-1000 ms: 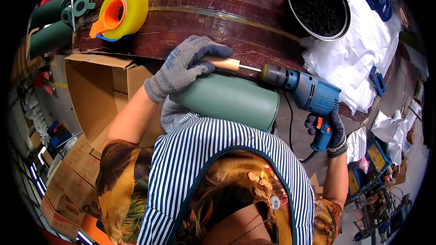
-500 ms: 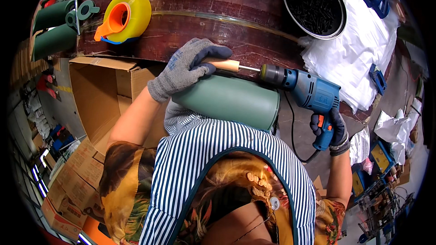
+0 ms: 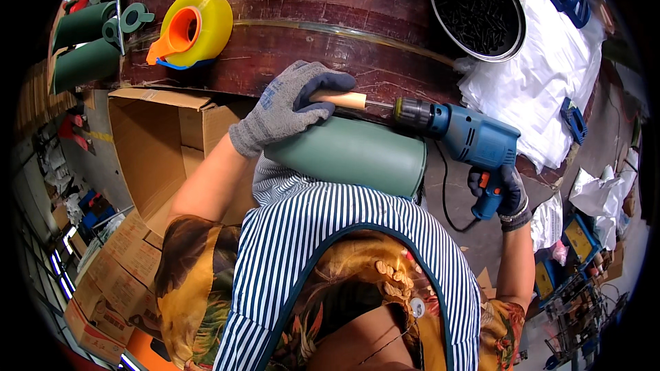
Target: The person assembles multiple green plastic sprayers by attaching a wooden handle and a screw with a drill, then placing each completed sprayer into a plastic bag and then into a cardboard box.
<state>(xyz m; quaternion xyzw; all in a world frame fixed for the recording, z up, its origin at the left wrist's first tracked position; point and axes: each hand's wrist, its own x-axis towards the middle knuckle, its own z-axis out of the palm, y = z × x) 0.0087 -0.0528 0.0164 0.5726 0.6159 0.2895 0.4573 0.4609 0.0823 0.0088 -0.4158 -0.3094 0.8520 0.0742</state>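
Observation:
A grey glove with dark fingers covers my left hand [image 3: 295, 104], which is closed round a light wooden handle [image 3: 346, 100] and rests against a green cylinder [image 3: 354, 154]. That cylinder lies sideways across my lap, over the striped apron [image 3: 330, 199]. My right hand [image 3: 507, 196], gloved too, grips the blue electric drill [image 3: 474, 134] by its handle, a finger near the orange trigger. The drill points left. From its chuck a thin metal shaft [image 3: 379, 104] runs to the wooden handle's end; whether it goes inside I cannot tell.
Ahead, the dark red table [image 3: 309, 0] holds a yellow tape roll [image 3: 212, 27], a tub of black screws [image 3: 478, 10] and white plastic sheeting [image 3: 543, 89]. Several green cylinders [image 3: 86, 65] lie at the far left. An open cardboard box [image 3: 155, 144] stands left of me; the drill's black cord [image 3: 445, 192] hangs down.
Less of the metal shaft shows between the wooden handle and the drill chuck. Both hands keep their grip, and the whole scene has shifted slightly in view.

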